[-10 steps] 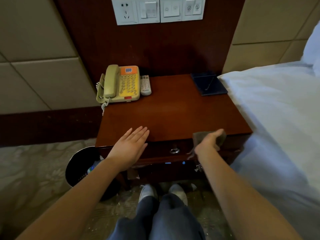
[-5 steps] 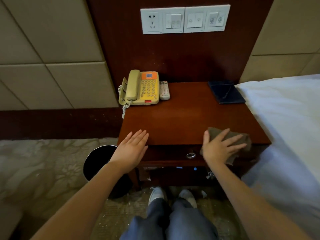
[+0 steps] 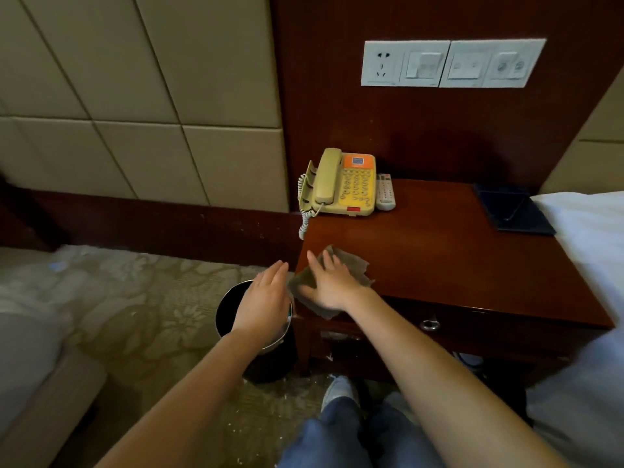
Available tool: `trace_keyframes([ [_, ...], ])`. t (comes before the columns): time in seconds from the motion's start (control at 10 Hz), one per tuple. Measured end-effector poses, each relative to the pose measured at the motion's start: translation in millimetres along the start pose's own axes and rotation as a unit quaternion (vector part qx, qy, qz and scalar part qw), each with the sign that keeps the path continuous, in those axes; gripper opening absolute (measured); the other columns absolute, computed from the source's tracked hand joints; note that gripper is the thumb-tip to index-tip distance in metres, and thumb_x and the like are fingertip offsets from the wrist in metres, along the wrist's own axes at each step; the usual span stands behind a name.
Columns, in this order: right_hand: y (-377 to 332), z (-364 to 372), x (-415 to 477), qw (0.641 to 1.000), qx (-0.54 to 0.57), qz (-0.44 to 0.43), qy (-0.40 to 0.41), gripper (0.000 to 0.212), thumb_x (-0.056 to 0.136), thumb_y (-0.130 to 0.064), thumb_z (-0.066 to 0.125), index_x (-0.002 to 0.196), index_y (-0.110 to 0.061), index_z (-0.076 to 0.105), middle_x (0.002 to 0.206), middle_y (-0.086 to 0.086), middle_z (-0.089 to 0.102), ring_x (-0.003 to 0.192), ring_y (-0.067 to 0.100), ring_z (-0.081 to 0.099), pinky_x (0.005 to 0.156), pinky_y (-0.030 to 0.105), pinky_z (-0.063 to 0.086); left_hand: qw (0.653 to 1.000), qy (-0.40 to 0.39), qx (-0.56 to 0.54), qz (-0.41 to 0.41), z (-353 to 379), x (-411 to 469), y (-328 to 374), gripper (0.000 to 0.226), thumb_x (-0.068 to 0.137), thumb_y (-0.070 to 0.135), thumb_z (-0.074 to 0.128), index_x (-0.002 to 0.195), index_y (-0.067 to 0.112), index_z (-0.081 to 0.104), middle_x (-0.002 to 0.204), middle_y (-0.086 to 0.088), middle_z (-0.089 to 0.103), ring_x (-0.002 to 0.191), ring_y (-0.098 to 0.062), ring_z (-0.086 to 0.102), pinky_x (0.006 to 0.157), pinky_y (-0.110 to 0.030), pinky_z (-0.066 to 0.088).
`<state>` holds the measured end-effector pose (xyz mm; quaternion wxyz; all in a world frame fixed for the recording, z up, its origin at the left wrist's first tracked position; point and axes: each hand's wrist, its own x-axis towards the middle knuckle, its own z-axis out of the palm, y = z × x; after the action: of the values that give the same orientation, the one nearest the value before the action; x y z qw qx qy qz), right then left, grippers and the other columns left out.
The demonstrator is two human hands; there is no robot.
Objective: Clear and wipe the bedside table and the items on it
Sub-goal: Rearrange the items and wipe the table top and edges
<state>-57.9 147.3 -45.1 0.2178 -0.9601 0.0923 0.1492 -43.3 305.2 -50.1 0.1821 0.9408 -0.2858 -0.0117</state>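
Observation:
The dark wooden bedside table [image 3: 456,265] carries a yellow telephone [image 3: 341,184] at its back left, a white remote [image 3: 385,192] beside it and a dark blue folder [image 3: 510,212] at the back right. My right hand [image 3: 329,282] presses flat on a grey-brown cloth [image 3: 351,265] at the table's front left corner, fingers straight. Part of the cloth hangs over the corner. My left hand [image 3: 265,298] is held flat and open just left of the table's edge, above a black bin [image 3: 233,305].
A white-sheeted bed [image 3: 594,238] adjoins the table on the right. Another bed's edge [image 3: 27,349] is at the far left. Patterned carpet [image 3: 145,298] lies between. A drawer ring pull [image 3: 429,325] is on the table front. Wall switches [image 3: 452,64] sit above.
My right hand has slid the cloth from the table's front right across to its front left corner. My left hand has moved off the front edge to above the bin. The view has swung left.

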Motion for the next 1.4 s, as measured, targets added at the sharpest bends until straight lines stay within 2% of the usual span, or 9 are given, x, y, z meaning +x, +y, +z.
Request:
trace_keyframes([
  [0.1, 32, -28, -17, 0.980, 0.114, -0.016, 0.164, 0.058, 0.101, -0.030, 0.039, 0.153, -0.020, 0.015, 0.160, 0.004, 0.012, 0.147, 0.020, 0.009, 0.120, 0.040, 0.014, 0.999, 0.014, 0.017, 0.039, 19, 9, 20, 0.051, 0.101, 0.023, 0.034, 0.150, 0.014, 0.021, 0.156, -0.005, 0.025, 0.143, -0.017, 0.021, 0.118, -0.030, 0.015],
  [0.2, 83, -34, -35, 0.974, -0.004, 0.054, 0.219, 0.050, 0.102, -0.028, 0.036, 0.150, -0.015, 0.026, 0.159, 0.006, 0.018, 0.147, 0.022, 0.011, 0.120, 0.040, 0.014, 0.995, -0.037, 0.078, 0.057, 53, 28, 65, 0.057, 0.102, 0.040, 0.022, 0.152, 0.018, 0.004, 0.160, -0.003, 0.005, 0.147, -0.019, 0.004, 0.118, -0.037, -0.001],
  [0.4, 106, -13, -32, 0.979, -0.098, 0.060, 0.167, 0.052, 0.103, -0.038, 0.028, 0.151, -0.019, 0.022, 0.161, 0.007, 0.007, 0.148, 0.022, -0.002, 0.120, 0.044, 0.004, 0.989, -0.084, 0.111, -0.056, 72, 64, 68, 0.078, 0.084, 0.052, -0.018, 0.150, 0.013, -0.008, 0.159, -0.008, -0.010, 0.146, -0.024, -0.009, 0.118, -0.039, -0.004],
  [0.6, 81, 4, 5, 0.988, -0.103, -0.008, 0.118, 0.058, 0.101, -0.050, 0.019, 0.153, -0.026, 0.007, 0.161, 0.000, -0.004, 0.147, 0.017, -0.009, 0.117, 0.049, -0.007, 0.955, -0.092, -0.141, -0.246, 57, 119, 26, 0.056, 0.100, 0.043, 0.029, 0.138, 0.001, 0.031, 0.139, -0.020, 0.044, 0.124, -0.036, 0.047, 0.100, -0.042, 0.038],
  [0.8, 86, 13, 15, 0.980, -0.131, -0.025, 0.145, 0.060, 0.100, -0.053, 0.012, 0.153, -0.027, 0.004, 0.161, -0.001, -0.003, 0.148, 0.016, -0.008, 0.117, 0.050, -0.008, 0.789, -0.169, -0.487, -0.335, 40, 134, 16, 0.050, 0.096, 0.057, 0.033, 0.119, 0.017, 0.052, 0.111, -0.010, 0.060, 0.103, -0.027, 0.056, 0.089, -0.038, 0.043],
  [1.0, 88, 14, 16, 0.978, -0.148, -0.026, 0.147, 0.060, 0.099, -0.053, 0.011, 0.153, -0.026, 0.004, 0.161, 0.001, -0.002, 0.148, 0.019, -0.006, 0.117, 0.052, -0.006, 0.682, -0.152, -0.601, -0.388, 62, 104, 0, 0.055, 0.094, 0.058, 0.037, 0.106, 0.013, 0.066, 0.089, -0.012, 0.071, 0.087, -0.026, 0.064, 0.072, -0.035, 0.048],
  [1.1, 86, 13, 16, 0.979, -0.147, -0.023, 0.143, 0.060, 0.099, -0.053, 0.011, 0.153, -0.025, 0.003, 0.162, 0.001, -0.003, 0.148, 0.020, -0.006, 0.117, 0.052, -0.005, 0.599, -0.102, -0.674, -0.420, 76, 77, 7, 0.058, 0.094, 0.058, 0.036, 0.108, 0.011, 0.067, 0.097, -0.015, 0.072, 0.095, -0.030, 0.064, 0.077, -0.039, 0.049],
  [1.3, 89, 5, -10, 0.991, -0.082, -0.051, 0.092, 0.057, 0.101, -0.050, 0.015, 0.153, -0.028, 0.007, 0.161, -0.002, -0.004, 0.148, 0.017, -0.009, 0.118, 0.046, -0.007, 0.359, 0.204, -0.719, -0.559, 62, 63, 66, 0.059, 0.098, 0.055, 0.025, 0.140, 0.016, 0.039, 0.139, -0.014, 0.048, 0.126, -0.032, 0.046, 0.109, -0.046, 0.034],
  [1.4, 123, -10, -43, 0.989, -0.075, -0.049, 0.118, 0.053, 0.102, -0.048, 0.018, 0.152, -0.031, 0.016, 0.161, -0.005, 0.002, 0.148, 0.015, -0.005, 0.118, 0.048, -0.003, 0.368, 0.280, -0.691, -0.556, 79, 73, 83, 0.055, 0.101, 0.044, 0.019, 0.148, 0.016, 0.024, 0.150, -0.009, 0.033, 0.137, -0.029, 0.033, 0.112, -0.038, 0.027],
])
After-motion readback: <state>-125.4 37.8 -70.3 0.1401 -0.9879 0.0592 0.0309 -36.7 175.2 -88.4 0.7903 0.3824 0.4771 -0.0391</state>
